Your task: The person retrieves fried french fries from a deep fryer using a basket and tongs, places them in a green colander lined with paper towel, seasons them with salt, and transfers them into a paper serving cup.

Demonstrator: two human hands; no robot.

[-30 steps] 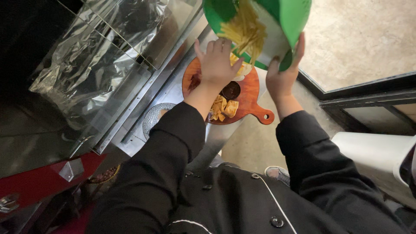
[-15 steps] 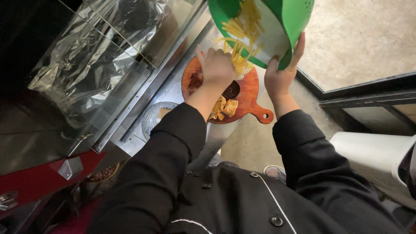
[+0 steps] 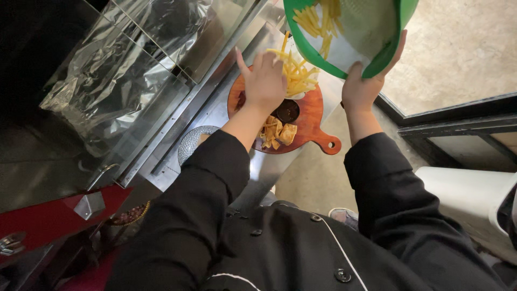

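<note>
Fries have come off the bowl's lip since a moment ago: a loose heap of pale yellow fries (image 3: 297, 75) now lies on the far side of the round reddish wooden serving board with a holed handle (image 3: 314, 126), and the left hand (image 3: 265, 81) has slid up beside that heap.

Far left, crinkled clear plastic film (image 3: 102, 70) drapes a steel wire rack. Next along, a small round patterned metal dish (image 3: 191, 144) sits on the stainless steel counter (image 3: 212, 116), half hidden by the black sleeve.

On to the board: the left hand hovers over it, fingers spread and loosely curled, holding nothing, fingertips at the fries. Just below the palm, a small dark cup of brown sauce (image 3: 287, 111), and nearer us a cluster of golden fried squares (image 3: 279, 133).

Up right, the green plastic bowl with a white mesh inside (image 3: 355, 29) is tipped steeply toward the board, more fries clinging to its inner wall. The right hand (image 3: 364, 86) props it from beneath, fingers wrapped firmly round the green rim. Beyond, bare concrete floor (image 3: 463, 48).
</note>
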